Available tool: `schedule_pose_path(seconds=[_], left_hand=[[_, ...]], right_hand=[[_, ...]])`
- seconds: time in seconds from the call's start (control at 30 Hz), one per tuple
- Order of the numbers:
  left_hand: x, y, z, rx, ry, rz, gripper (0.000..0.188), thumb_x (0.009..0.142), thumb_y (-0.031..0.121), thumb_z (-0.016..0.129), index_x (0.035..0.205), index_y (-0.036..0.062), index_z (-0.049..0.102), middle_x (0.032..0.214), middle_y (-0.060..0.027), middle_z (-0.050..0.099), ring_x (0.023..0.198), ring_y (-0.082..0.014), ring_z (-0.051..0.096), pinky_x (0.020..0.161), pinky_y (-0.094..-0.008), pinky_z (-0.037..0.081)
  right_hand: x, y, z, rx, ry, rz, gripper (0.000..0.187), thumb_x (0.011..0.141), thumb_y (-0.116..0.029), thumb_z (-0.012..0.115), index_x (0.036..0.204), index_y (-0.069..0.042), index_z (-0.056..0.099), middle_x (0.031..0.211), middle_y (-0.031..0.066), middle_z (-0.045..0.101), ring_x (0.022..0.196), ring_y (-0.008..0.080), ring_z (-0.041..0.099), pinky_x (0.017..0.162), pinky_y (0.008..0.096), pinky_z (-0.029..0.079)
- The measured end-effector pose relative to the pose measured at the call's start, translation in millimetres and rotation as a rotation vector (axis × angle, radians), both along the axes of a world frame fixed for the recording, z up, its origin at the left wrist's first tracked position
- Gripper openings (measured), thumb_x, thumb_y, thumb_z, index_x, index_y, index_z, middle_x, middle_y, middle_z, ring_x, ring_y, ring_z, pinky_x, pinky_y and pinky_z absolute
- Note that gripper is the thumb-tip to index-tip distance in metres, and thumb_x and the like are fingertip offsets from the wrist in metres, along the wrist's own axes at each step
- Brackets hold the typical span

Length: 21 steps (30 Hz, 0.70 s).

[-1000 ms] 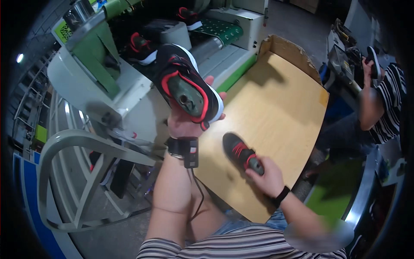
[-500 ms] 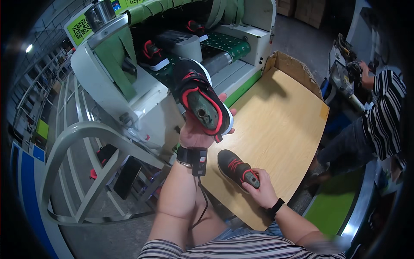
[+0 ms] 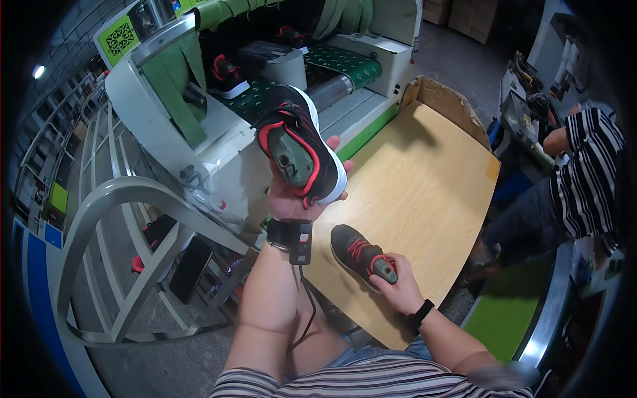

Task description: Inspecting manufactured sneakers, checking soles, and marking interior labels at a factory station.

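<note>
My left hand (image 3: pixel 290 206) is closed around a black sneaker (image 3: pixel 326 170) with red lining and a white sole. That shoe is held up at an angle above the table, its opening turned toward me and a dark green shoe last (image 3: pixel 289 159) inside. My right hand (image 3: pixel 404 289) grips the heel end of a second dark sneaker (image 3: pixel 348 245), which has red laces. This one rests on the wooden table, toe pointing away to the left, with a similar green last (image 3: pixel 384 270) showing in its opening.
Beyond the table (image 3: pixel 434 192) stands a white and green conveyor machine (image 3: pixel 245 156); black-red shoes (image 3: pixel 227 74) sit on its perforated green belt (image 3: pixel 342 64). Cardboard (image 3: pixel 452 106) edges the table's far end. A curved metal rail (image 3: pixel 126 188) is at left, a co-worker (image 3: pixel 587 179) at right.
The sneaker in my left hand has shifted slightly left and turned, showing more of its side. My right hand stays on the other sneaker. The co-worker's arm has moved.
</note>
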<state>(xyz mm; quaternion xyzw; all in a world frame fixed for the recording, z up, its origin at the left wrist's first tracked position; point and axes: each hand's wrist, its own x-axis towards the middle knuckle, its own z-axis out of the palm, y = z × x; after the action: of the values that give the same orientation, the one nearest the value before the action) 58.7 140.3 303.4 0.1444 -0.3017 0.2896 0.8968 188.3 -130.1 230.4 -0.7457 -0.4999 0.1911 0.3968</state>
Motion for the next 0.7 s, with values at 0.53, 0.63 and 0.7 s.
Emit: schedule_pose_path(seconds=[0.53, 0.63, 0.7], left_hand=[[0, 3, 7, 0.078, 0.286, 0.300, 0.070, 0.096, 0.051, 0.054, 0.154, 0.0204, 0.028, 0.156, -0.0164, 0.032, 0.132, -0.0430, 0.046, 0.092, -0.0589, 0.052], [3, -1, 12, 0.078, 0.348, 0.325, 0.062, 0.099, 0.040, 0.054, 0.151, 0.0142, 0.032, 0.149, -0.0154, 0.041, 0.131, -0.0386, 0.048, 0.097, -0.0570, 0.050], [3, -1, 10, 0.114, 0.449, 0.398, 0.061, 0.100, 0.037, 0.054, 0.150, 0.0104, 0.032, 0.147, -0.0150, 0.044, 0.133, -0.0365, 0.046, 0.101, -0.0562, 0.047]], right_hand=[[5, -1, -2, 0.019, 0.023, 0.015, 0.053, 0.082, -0.028, 0.077, 0.122, -0.002, 0.055, 0.115, 0.0200, 0.058, 0.109, 0.0375, 0.054, 0.098, 0.0439, 0.044], [7, -4, 3, -0.018, 0.027, 0.011, 0.052, 0.082, -0.028, 0.076, 0.123, -0.003, 0.054, 0.115, 0.0197, 0.058, 0.110, 0.0372, 0.053, 0.098, 0.0439, 0.043], [6, -4, 4, -0.011, 0.033, 0.017, 0.051, 0.084, -0.030, 0.075, 0.123, -0.003, 0.054, 0.115, 0.0196, 0.058, 0.110, 0.0373, 0.053, 0.098, 0.0441, 0.043]])
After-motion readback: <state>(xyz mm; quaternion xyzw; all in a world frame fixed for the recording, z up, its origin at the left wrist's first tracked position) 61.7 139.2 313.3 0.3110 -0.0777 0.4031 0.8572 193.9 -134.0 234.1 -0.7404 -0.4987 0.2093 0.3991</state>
